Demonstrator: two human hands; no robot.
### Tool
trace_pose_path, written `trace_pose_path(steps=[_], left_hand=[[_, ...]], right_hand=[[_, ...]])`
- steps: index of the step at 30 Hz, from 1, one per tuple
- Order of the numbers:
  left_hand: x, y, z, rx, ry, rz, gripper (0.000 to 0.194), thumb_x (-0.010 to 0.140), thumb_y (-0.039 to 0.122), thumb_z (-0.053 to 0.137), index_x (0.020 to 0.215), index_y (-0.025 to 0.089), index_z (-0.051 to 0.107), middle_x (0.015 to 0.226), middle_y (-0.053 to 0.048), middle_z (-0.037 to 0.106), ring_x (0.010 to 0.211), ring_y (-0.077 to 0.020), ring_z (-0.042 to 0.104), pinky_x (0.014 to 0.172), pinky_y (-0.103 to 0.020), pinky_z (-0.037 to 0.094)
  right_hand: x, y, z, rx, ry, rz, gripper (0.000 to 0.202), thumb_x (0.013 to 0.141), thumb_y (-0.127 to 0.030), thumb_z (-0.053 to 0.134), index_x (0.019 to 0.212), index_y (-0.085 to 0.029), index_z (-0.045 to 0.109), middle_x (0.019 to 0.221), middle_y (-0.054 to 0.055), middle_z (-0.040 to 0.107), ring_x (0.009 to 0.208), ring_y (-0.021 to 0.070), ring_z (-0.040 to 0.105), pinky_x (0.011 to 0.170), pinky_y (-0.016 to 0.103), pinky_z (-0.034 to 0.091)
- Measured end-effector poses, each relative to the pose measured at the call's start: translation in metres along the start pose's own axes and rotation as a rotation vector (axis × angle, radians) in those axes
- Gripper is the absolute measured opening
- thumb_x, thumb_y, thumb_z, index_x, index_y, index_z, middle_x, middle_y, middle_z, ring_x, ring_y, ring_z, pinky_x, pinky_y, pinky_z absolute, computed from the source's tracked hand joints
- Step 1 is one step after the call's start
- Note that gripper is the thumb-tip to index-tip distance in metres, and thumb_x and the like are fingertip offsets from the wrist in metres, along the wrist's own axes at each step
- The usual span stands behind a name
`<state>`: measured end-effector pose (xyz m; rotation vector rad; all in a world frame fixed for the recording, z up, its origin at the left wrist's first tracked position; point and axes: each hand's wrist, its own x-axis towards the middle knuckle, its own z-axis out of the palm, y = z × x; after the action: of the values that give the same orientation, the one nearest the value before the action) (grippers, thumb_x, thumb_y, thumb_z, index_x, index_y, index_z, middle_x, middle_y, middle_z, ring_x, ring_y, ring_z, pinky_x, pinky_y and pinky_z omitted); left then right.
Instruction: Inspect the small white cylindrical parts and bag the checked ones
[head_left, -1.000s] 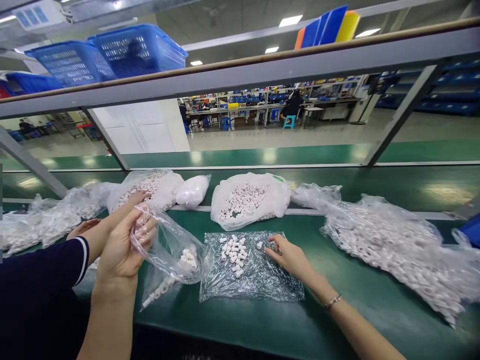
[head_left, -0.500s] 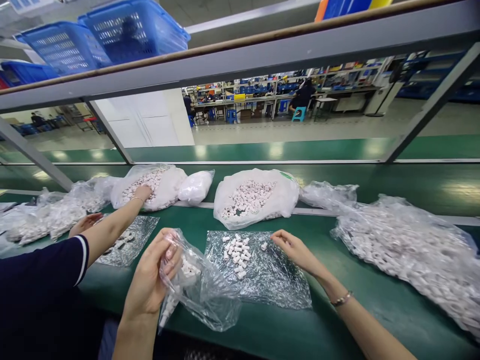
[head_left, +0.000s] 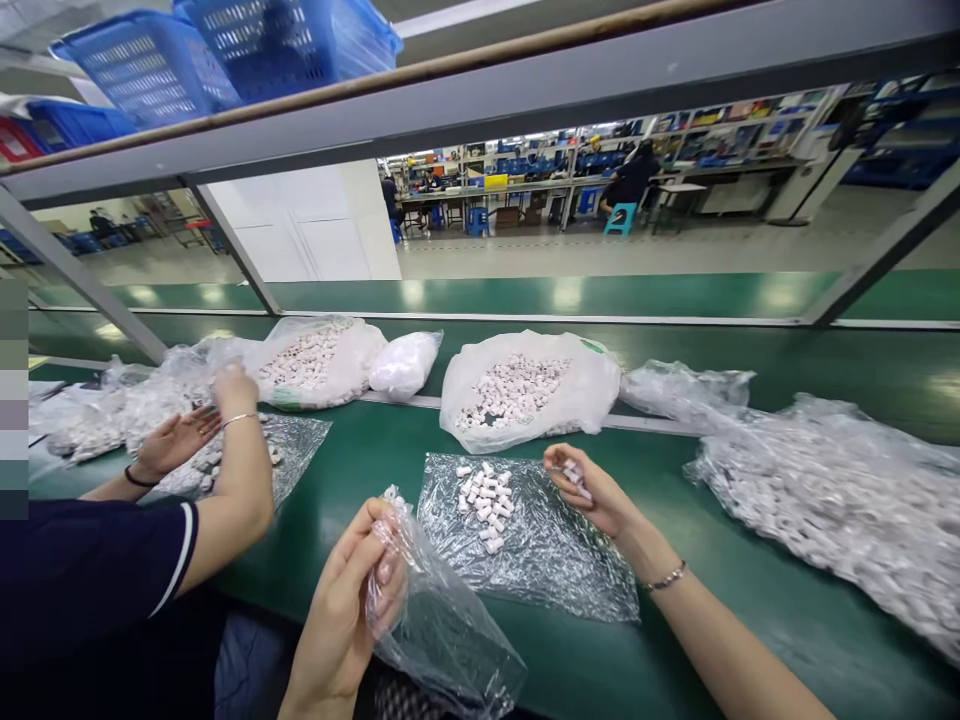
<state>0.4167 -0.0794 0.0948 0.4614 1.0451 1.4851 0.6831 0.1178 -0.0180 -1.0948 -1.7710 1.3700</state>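
Note:
My left hand [head_left: 356,590] is closed on a clear plastic bag [head_left: 450,630], which hangs down and to the right over the table's front edge. A little whitish matter shows at its gathered top, too small to make out. My right hand [head_left: 604,500] has its fingers curled around several small white plastic fittings [head_left: 574,477], above the right side of a crinkled clear plastic sheet [head_left: 547,580]. On that sheet, left of my right hand, lies a loose pile of the same fittings [head_left: 486,500].
Behind the sheet lies an open white bag [head_left: 529,390] of fittings. A large clear bag [head_left: 840,500] of parts fills the right side. At left, a co-worker's hands [head_left: 176,440] are over another sheet [head_left: 304,440]. A shelf [head_left: 450,100] with blue baskets [head_left: 292,50] spans overhead.
My right hand has taken up fittings and is raised slightly; the single piece beside it is gone from the sheet. My left hand with the bag has shifted right and down. The co-worker's hands moved.

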Motion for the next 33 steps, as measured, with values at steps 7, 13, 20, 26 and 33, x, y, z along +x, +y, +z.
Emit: trace_pose_path(steps=[7, 13, 20, 26, 33], left_hand=[[-0.002, -0.005, -0.004, -0.011, 0.029, -0.004, 0.039, 0.074, 0.045, 0.082, 0.081, 0.022, 0.052, 0.055, 0.010, 0.037, 0.040, -0.0014, 0.020, 0.035, -0.011, 0.016], [-0.003, -0.006, -0.011, -0.055, 0.066, -0.020, 0.040, 0.072, 0.045, 0.084, 0.083, 0.023, 0.053, 0.054, 0.010, 0.036, 0.039, -0.0011, 0.021, 0.036, -0.010, 0.017], [-0.002, -0.008, -0.013, -0.093, 0.045, -0.012, 0.037, 0.076, 0.042, 0.082, 0.084, 0.021, 0.052, 0.055, 0.010, 0.037, 0.041, -0.0009, 0.022, 0.037, -0.010, 0.020], [-0.003, -0.011, -0.015, -0.111, 0.006, 0.013, 0.032, 0.084, 0.038, 0.075, 0.085, 0.021, 0.048, 0.057, 0.010, 0.038, 0.042, -0.0013, 0.023, 0.038, -0.010, 0.024], [-0.005, -0.010, -0.012, 0.042, 0.040, 0.084, 0.034, 0.083, 0.044, 0.074, 0.093, 0.021, 0.049, 0.058, 0.010, 0.040, 0.041, -0.0014, 0.028, 0.039, -0.010, 0.023]], right_hand=[[0.025, 0.002, 0.034, -0.187, -0.094, -0.051, 0.026, 0.081, -0.043, 0.073, 0.093, -0.022, 0.064, 0.071, 0.001, 0.058, 0.067, 0.0190, 0.053, 0.064, 0.028, 0.039], [0.017, -0.005, 0.022, -0.102, -0.134, -0.029, 0.043, 0.093, -0.065, 0.047, 0.087, -0.023, 0.054, 0.066, -0.002, 0.050, 0.051, 0.0124, 0.039, 0.047, 0.024, 0.033], [0.023, -0.018, 0.012, -0.116, -0.092, 0.001, 0.060, 0.095, -0.071, 0.011, 0.093, -0.023, 0.048, 0.081, 0.000, 0.054, 0.043, 0.0078, 0.020, 0.037, 0.024, 0.023], [0.049, -0.019, 0.052, -0.544, -0.149, 0.051, 0.030, 0.092, -0.048, 0.055, 0.082, -0.019, 0.055, 0.076, 0.006, 0.061, 0.073, 0.0221, 0.059, 0.070, 0.031, 0.042], [0.056, -0.057, 0.064, -0.782, -0.206, 0.072, 0.021, 0.095, -0.034, 0.052, 0.095, -0.014, 0.058, 0.087, 0.015, 0.066, 0.086, 0.0297, 0.063, 0.077, 0.037, 0.044]])
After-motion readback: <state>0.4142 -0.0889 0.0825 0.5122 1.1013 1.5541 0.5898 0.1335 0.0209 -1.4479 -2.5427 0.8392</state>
